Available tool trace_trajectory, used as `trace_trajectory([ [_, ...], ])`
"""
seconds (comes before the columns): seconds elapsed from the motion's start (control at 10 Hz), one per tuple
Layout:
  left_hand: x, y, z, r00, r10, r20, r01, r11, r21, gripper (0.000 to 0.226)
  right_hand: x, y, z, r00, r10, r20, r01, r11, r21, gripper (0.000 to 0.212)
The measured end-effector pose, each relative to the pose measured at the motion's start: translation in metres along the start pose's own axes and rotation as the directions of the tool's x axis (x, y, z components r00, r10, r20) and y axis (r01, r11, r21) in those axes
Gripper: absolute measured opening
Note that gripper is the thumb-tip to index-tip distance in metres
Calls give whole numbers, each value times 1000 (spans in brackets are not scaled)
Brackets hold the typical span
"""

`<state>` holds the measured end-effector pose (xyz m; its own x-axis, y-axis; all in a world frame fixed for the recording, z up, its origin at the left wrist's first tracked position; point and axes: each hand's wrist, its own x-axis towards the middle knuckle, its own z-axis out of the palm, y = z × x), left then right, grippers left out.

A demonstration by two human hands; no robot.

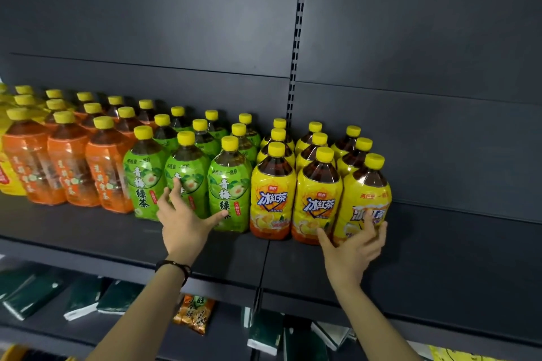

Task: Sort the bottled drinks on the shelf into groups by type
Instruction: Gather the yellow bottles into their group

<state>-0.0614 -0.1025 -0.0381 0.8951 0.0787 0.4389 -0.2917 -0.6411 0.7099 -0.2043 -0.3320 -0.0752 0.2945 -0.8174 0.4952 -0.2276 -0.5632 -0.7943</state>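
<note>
Bottled teas with yellow caps stand on a dark shelf (440, 246) in colour blocks: orange-label bottles (70, 167) at left, green-label bottles (227, 187) in the middle, yellow-label bottles (272, 193) at right. My left hand (184, 223) is spread open in front of the green block, fingertips on the middle front green bottle (187, 173). My right hand (356, 249) is open, fingers resting on the lower front of the rightmost front yellow bottle (366, 193). Neither hand is closed around a bottle.
More yellow packaging (7, 173) sits at the far left edge. The shelf runs bare to the right of the yellow bottles. A lower shelf holds dark green packs (82, 299) and an orange snack bag (195, 313). A slotted upright (296, 47) divides the back panel.
</note>
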Motion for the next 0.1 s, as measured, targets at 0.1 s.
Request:
trace_trajectory([
  [0.1,-7,-17,-20,996,-21,83,25,999,-39,76,-8,-2,-16,1000,22,16,-23,998,63,78],
])
